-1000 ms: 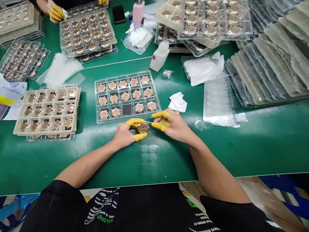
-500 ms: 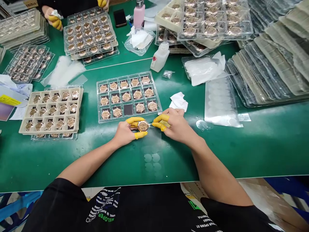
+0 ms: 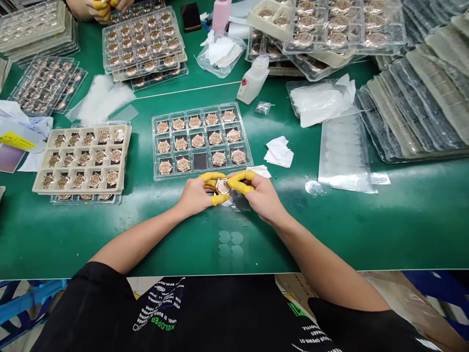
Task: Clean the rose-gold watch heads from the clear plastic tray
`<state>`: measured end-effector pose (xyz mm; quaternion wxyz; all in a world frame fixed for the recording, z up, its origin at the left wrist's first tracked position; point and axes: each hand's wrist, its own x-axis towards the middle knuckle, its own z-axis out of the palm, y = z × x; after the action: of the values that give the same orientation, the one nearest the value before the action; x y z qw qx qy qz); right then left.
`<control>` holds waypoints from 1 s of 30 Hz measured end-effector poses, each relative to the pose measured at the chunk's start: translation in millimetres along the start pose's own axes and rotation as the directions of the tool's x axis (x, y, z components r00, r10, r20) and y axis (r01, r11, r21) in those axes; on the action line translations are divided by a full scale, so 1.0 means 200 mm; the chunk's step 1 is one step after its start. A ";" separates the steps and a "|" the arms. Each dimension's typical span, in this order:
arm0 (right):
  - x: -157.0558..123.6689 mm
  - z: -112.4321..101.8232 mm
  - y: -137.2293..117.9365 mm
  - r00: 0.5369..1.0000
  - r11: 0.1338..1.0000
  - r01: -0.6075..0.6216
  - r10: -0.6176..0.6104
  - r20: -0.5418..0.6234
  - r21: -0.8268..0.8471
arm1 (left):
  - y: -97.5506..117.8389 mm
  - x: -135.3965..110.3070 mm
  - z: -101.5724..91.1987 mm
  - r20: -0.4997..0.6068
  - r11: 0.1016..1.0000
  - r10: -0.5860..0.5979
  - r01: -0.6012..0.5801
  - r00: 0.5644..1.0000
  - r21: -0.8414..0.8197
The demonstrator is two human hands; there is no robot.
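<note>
Toward the left of the table (image 3: 366, 234), a beige tray (image 3: 76, 191) holds rows of watch cases in separate cells, likely so that the metal does not rub. Beyond it, at the far edge, a co-worker's hands (image 3: 100, 6) meet over something too hidden to name.

Center: a clear plastic tray (image 3: 154, 142) carries more cases in a similar grid; one cell (image 3: 200, 161) shows a dark pad and no case. Just in front of that tray's near edge, the left hand (image 3: 196, 194) and right hand (image 3: 262, 194) are closed toward each other, with a rose-gold watch case (image 3: 223, 186) pinched between their fingertips. Whether it touches the table I cannot tell. Yellow finger cots (image 3: 240, 181) cover the gripping fingers, presumably to keep prints off the metal. Holding the case by its rim from both sides seems to leave its face free.

To the right, white wipes (image 3: 279, 155) lie within easy reach, probably for cleaning, followed by round clear films (image 3: 313, 188) and a silver-backed sheet of film (image 3: 346, 161). Stacked trays (image 3: 414, 112) fill the far right corner, apparently kept out of the working space.
</note>
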<state>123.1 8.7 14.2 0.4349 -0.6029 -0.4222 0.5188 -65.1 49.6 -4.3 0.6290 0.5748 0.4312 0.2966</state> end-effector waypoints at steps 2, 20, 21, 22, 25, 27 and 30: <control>0.00 0.00 0.01 1.000 1.000 -0.007 0.007 -0.016 -0.016 | 0.00 0.00 0.00 0.006 1.000 0.013 -0.013 1.000 0.007; 0.00 -0.08 0.00 0.977 0.987 0.141 -0.151 -0.148 -0.080 | 0.01 -0.01 0.00 0.016 1.000 0.006 -0.006 1.000 0.003; 0.00 -0.10 -0.01 0.961 0.979 0.178 -0.195 -0.195 -0.099 | 0.01 -0.01 0.00 0.017 1.000 0.003 -0.003 1.000 0.001; 0.00 -0.12 -0.02 0.945 0.972 0.209 -0.229 -0.232 -0.111 | 0.01 -0.01 0.00 0.018 1.000 0.002 -0.002 1.000 0.000; 0.00 -0.18 -0.04 0.937 0.970 0.229 -0.242 -0.250 -0.081 | 0.01 -0.01 0.00 0.018 1.000 0.001 -0.001 1.000 -0.003; 0.00 -0.22 -0.06 0.954 0.974 0.205 -0.222 -0.203 -0.101 | 0.01 -0.01 0.00 0.019 1.000 0.000 0.001 1.000 -0.004; 0.02 -0.28 -0.08 0.947 0.951 0.228 -0.266 -0.180 -0.208 | 0.01 -0.01 0.00 0.017 1.000 -0.002 0.002 1.000 0.002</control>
<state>178.7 11.1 33.4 0.4804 -0.6331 -0.4934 0.3535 -65.9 47.8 -2.4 0.6324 0.5774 0.4268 0.2908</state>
